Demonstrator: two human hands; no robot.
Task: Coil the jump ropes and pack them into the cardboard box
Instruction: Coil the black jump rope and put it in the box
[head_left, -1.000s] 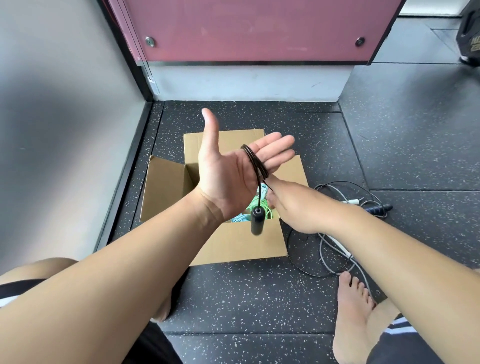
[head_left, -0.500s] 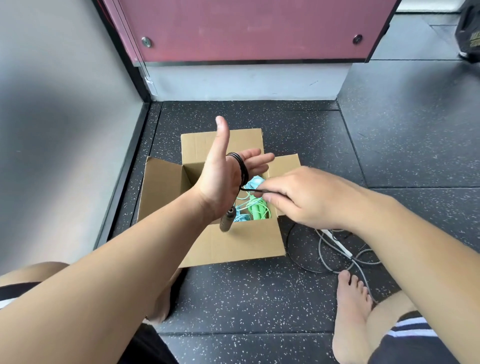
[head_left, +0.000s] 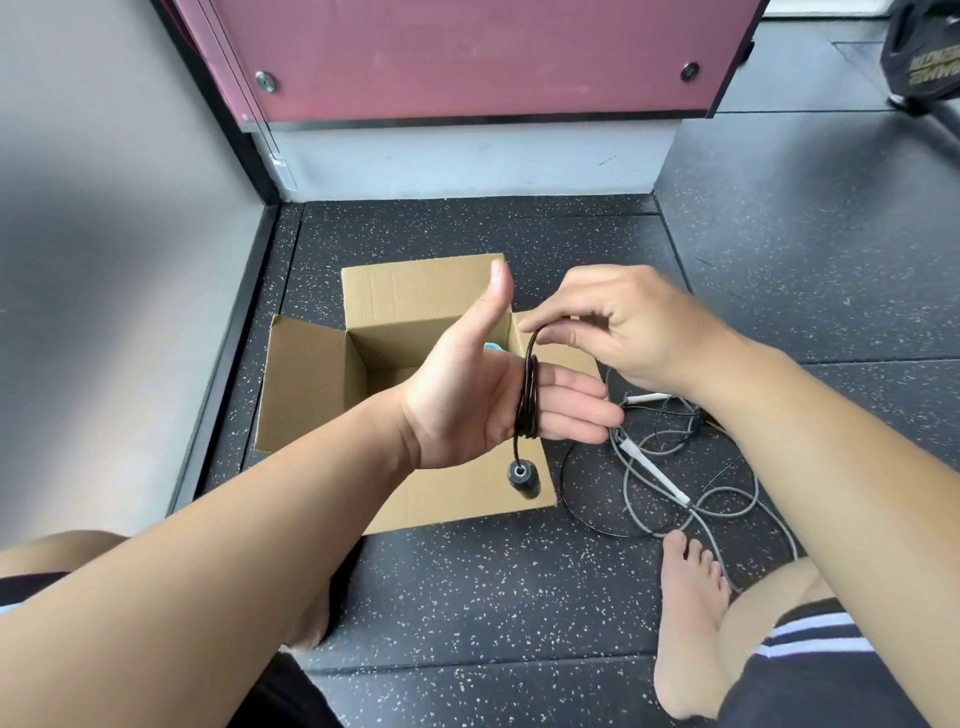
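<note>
Left hand (head_left: 467, 400) was held over the open brown cardboard box (head_left: 311, 384). Palm faced the camera, thumb up, four fingers straight and pointing right. No clench: the fingers were extended and served as a spool. The thin black jump rope (head_left: 529, 400) was wound in several tight turns round those four fingers, near their base. Its black cylindrical handle (head_left: 523, 480) hung in the air on a short length of cord below the coil, in front of the box's near wall.

Right hand (head_left: 623, 332) sat just above and right of the left fingers. Its fingertips pinched the rope's top strand where it rose off the coil, and its fingers were curled. Second handle: couldn't tell where it was.

The box stood on the dark speckled rubber floor (head_left: 493, 587), flaps open and left flap splayed outward. The left hand hid most of the interior. A small light-blue item (head_left: 493, 347) showed inside behind the thumb base, too little to identify.

A loose grey jump rope with white handles (head_left: 654, 473) lay tangled on the floor just right of the box. A thin black cord looped through it; I couldn't tell if it belonged to the rope on the hand. A bare foot (head_left: 691, 623) rested beside the grey loops. A maroon panel (head_left: 467, 57) with two round metal fasteners stood behind the box.
</note>
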